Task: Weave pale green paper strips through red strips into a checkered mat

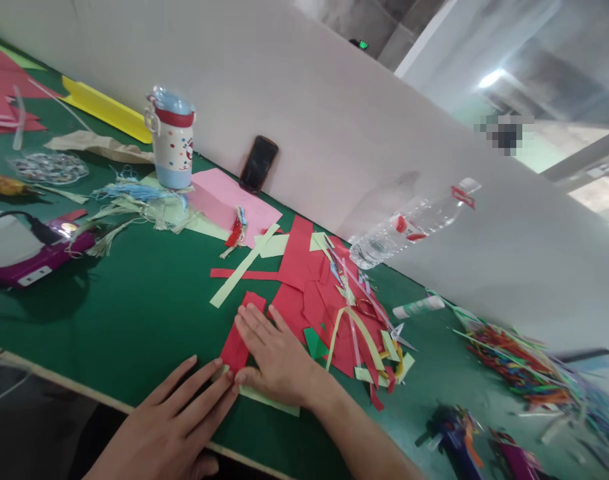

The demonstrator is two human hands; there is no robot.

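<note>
A folded-looking strip of red paper [234,348] lies on the green tabletop near its front edge. My right hand [279,353] rests flat on it, fingers stretched and pressing its right side. My left hand [171,417] is spread out at the strip's lower end, with fingertips touching it. Partly under the red strip and my right hand is a pale green paper piece [271,402]. Beyond my right hand lie red paper scraps [297,307], thin pale strips and scissors [401,335]. Neither hand grips anything.
A cartoon-printed cup [173,143], a phone [259,163] and a clear bottle [409,227] stand along the wall. A glue stick [418,307] and bundled coloured strips [519,360] lie right. At left are a purple-and-white device [34,257] and tassels [139,200].
</note>
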